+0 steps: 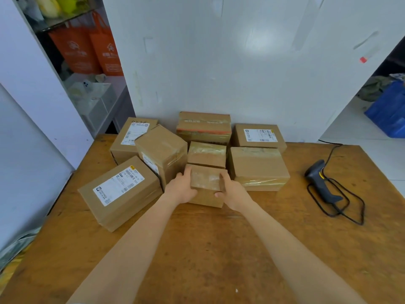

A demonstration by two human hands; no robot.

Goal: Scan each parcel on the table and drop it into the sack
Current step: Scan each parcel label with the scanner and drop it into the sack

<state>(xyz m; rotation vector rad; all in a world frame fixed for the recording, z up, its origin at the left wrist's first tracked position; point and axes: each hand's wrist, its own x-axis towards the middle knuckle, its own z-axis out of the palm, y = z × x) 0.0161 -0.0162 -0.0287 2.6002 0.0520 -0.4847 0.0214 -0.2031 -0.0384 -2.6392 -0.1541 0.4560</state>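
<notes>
We see eight cardboard parcels clustered at the far side of a wooden table (pixel 219 249), against a white wall.

Far left of the grip: a large labelled box (pixel 119 191) lying flat, its white shipping label facing up. Behind it, another labelled box (pixel 131 139) near the wall. Just left of the grip, a tall box (pixel 162 152) stands tilted, touching the left hand's side.

At the grip: the left hand (pixel 180 187) and right hand (pixel 232 191) clasp a small taped box (pixel 206 185) between them, one palm on each side face, thumbs lying over the top edges. Whether its bottom is touching the table, we cannot tell.

Directly behind the grip: a similar small box (pixel 207 154), touching the held one; behind that, a box with red tape (pixel 203 127) by the wall.

Right of the grip: a wide plain box (pixel 258 168), just beside the right hand; behind it, a labelled box (pixel 258 136).

Well right of the grip: a handheld barcode scanner (pixel 318 179) lying on the table, its black cable (pixel 350 205) looped around it.
</notes>
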